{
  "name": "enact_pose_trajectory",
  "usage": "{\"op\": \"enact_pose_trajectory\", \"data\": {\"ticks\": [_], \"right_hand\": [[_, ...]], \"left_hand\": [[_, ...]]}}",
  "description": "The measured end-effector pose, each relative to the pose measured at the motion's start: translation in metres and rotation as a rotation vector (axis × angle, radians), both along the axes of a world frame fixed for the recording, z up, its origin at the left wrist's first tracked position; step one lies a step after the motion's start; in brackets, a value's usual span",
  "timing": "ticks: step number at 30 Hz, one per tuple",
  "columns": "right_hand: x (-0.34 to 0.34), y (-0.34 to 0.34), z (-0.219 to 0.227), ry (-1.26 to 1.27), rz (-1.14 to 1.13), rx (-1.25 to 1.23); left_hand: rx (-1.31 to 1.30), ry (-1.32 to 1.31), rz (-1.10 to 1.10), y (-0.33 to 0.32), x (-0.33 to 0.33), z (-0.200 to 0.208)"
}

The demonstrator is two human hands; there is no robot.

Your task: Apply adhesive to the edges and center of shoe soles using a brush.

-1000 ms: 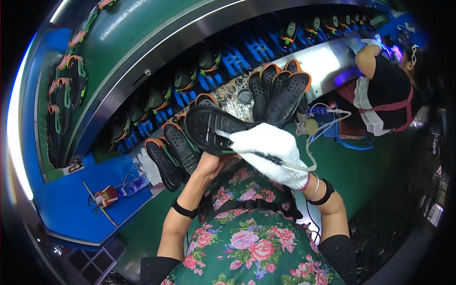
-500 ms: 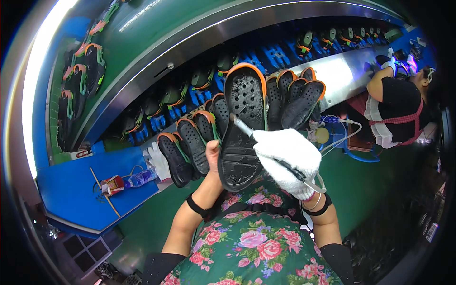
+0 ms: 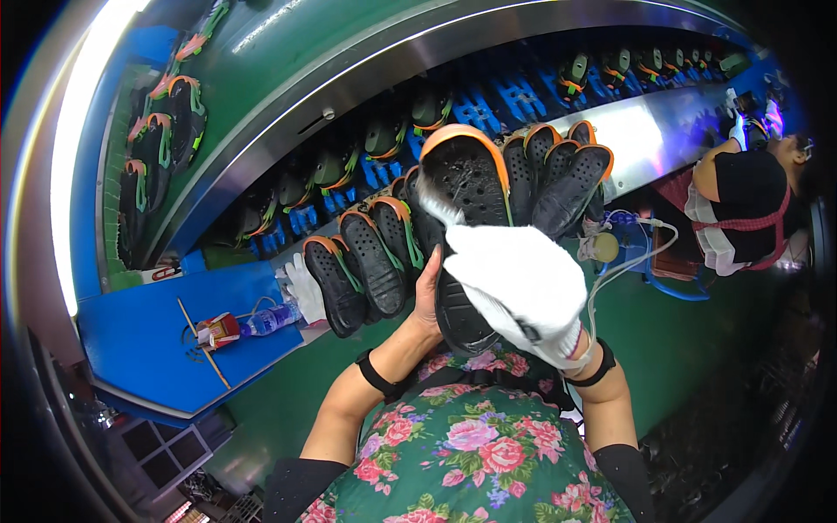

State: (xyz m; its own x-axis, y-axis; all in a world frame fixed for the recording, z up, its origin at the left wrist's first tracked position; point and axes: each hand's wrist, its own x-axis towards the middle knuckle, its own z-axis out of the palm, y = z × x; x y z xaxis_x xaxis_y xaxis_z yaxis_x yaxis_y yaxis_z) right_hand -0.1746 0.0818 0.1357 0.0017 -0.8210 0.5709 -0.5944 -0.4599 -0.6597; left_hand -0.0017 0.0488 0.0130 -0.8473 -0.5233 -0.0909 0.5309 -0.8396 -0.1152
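Bare and closed, my left hand (image 3: 427, 299) grips the left side of a black shoe (image 3: 464, 322), whose perforated underside faces me. Orange trim rings the shoe's far end, with green along its right edge. My right hand (image 3: 520, 277), in a white knitted glove, is closed round a slim brush-like tool whose pale, motion-blurred tip (image 3: 442, 206) lies over the shoe's upper left edge. The glove hides the shoe's middle and most of the tool. A thin hose (image 3: 629, 266) runs beside my right wrist.
Similar black shoes stand left (image 3: 330, 288) and right (image 3: 571, 187) of the held one. Beyond them runs a line carrying shoes on blue holders (image 3: 475, 113). A blue table (image 3: 139, 340) at left bears a plastic bottle (image 3: 268, 320). A co-worker (image 3: 741, 200) sits at right.
The tool's tip has moved from the shoe's middle up to its upper left edge. My gloved hand now covers more of the shoe. The whole view has shifted slightly.
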Motion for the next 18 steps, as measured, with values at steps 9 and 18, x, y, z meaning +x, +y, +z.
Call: {"op": "enact_pose_trajectory", "data": {"ticks": [9, 18], "right_hand": [[0.002, 0.011, -0.026, -0.203, -0.009, 0.16], [0.029, 0.005, -0.033, -0.539, -0.014, 0.168]], "left_hand": [[-0.102, -0.469, -0.044, -0.012, -0.008, 0.003], [-0.234, -0.283, 0.076, -0.031, -0.02, 0.033]]}}
